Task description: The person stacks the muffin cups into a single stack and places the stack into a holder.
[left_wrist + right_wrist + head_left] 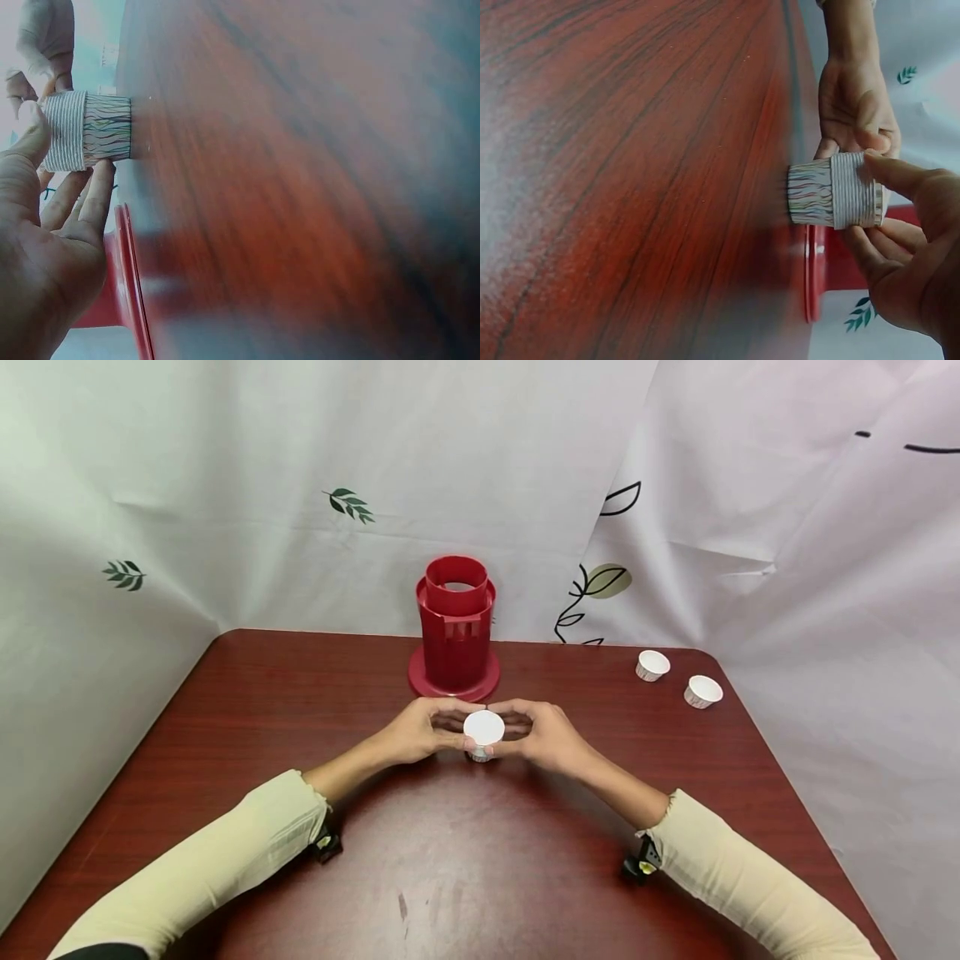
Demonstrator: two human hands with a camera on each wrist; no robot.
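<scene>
A nested stack of white paper baking cups [483, 727] with wavy coloured lines on its side stands upright at mid-table. From its left side my left hand [423, 730] grips the rims between thumb and fingers. My right hand [546, 735] does the same from the right, thumbs nearly meeting at the front. In the left wrist view, the cup stack [86, 131] shows many tight rims above one patterned wall. The right wrist view has the stack's base [810, 194] right at the tabletop.
Behind the hands stands a red cylindrical holder [457, 643] on a round base. Two single white paper cups [653, 666] [702, 692] sit at the back right of the brown table [315, 668]. A pale patterned curtain [285, 485] hangs behind and along the sides.
</scene>
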